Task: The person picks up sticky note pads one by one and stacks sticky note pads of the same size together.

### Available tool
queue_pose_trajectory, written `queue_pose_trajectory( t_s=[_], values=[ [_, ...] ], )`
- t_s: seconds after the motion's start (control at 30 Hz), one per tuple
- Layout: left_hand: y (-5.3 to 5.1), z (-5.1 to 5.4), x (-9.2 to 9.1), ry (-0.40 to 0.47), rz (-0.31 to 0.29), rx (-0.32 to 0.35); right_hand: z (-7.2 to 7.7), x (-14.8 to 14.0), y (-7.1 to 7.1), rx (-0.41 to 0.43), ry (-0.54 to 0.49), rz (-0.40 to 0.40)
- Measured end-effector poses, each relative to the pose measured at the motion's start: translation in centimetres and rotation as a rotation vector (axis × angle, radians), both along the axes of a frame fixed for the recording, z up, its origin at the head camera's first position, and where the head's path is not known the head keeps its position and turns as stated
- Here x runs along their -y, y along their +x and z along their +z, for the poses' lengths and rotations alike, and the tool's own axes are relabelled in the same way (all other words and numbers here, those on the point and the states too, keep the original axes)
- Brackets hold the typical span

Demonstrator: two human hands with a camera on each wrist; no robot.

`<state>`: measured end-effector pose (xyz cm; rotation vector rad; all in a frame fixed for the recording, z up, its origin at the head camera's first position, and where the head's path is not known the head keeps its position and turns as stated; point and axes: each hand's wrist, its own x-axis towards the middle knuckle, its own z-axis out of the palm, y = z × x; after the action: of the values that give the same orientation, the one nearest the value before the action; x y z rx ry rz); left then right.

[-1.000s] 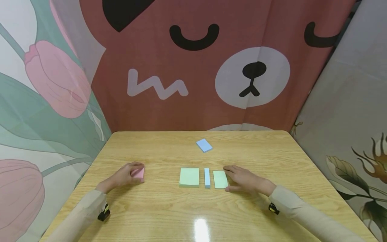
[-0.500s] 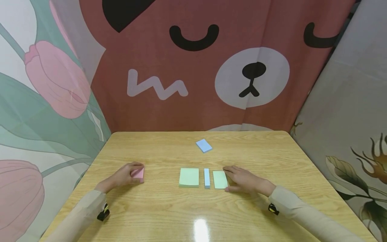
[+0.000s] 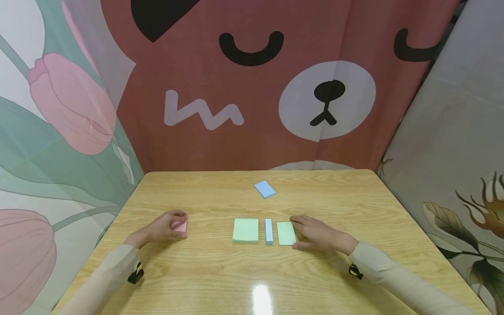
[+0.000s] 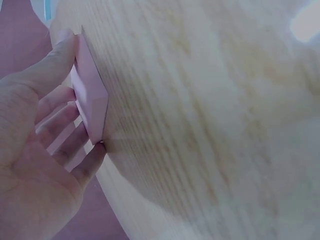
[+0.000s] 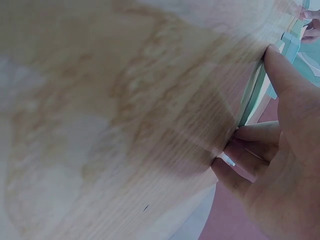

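My left hand (image 3: 160,226) rests at the left of the table, its thumb and fingers gripping a pink sticky note pad (image 3: 180,226) by opposite edges. In the left wrist view the pink pad (image 4: 90,95) lies flat between thumb and fingertips. To the right, my right hand (image 3: 318,234) holds the smaller green sticky note pad (image 3: 285,233) at its right end, thumb on the near corner and fingers at the far one. The right wrist view shows only a thin edge of that green pad (image 5: 253,95). Both pads appear to lie on the table.
A narrow blue pad (image 3: 269,232) lies just left of the small green pad, and a larger, thicker green pad (image 3: 246,230) beside it. Farther back, a blue pad (image 3: 265,189) lies at an angle. The wooden table (image 3: 220,280) meets printed curtains behind and at both sides.
Both hands and all the pads keep their places on the table. Only the head view has shifted very slightly.
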<state>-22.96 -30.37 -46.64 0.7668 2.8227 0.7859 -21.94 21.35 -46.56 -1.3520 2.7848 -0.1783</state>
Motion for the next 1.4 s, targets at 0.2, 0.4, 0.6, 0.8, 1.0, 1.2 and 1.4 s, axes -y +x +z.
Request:
queue_pose_trajectory(
  t_s=[0.2, 0.4, 0.6, 0.8, 1.0, 1.2, 1.4],
  values=[
    [-0.1, 0.2, 0.1, -0.044, -0.034, -0.001, 0.0, 0.0, 0.0, 0.003, 0.007, 0.003],
    [-0.3, 0.7, 0.0, -0.109, -0.077, -0.042, 0.0, 0.0, -0.1, 0.012, 0.013, -0.001],
    [0.0, 0.6, -0.4, -0.144, -0.043, -0.120, -0.2, -0.1, -0.3, 0.015, 0.022, 0.001],
    [-0.1, 0.1, -0.8, -0.172, 0.023, -0.155, -0.1, -0.1, -0.3, 0.013, 0.022, 0.003],
    [0.1, -0.1, -1.2, -0.187, 0.062, -0.168, -0.1, -0.1, -0.3, 0.013, 0.024, -0.002],
    [0.1, -0.1, -1.5, -0.207, 0.074, -0.182, -0.2, -0.1, -0.2, 0.011, 0.023, -0.003],
    [-0.2, 0.2, -2.1, -0.215, 0.085, -0.179, -0.2, -0.1, -0.2, 0.009, 0.018, 0.001]
  ],
)
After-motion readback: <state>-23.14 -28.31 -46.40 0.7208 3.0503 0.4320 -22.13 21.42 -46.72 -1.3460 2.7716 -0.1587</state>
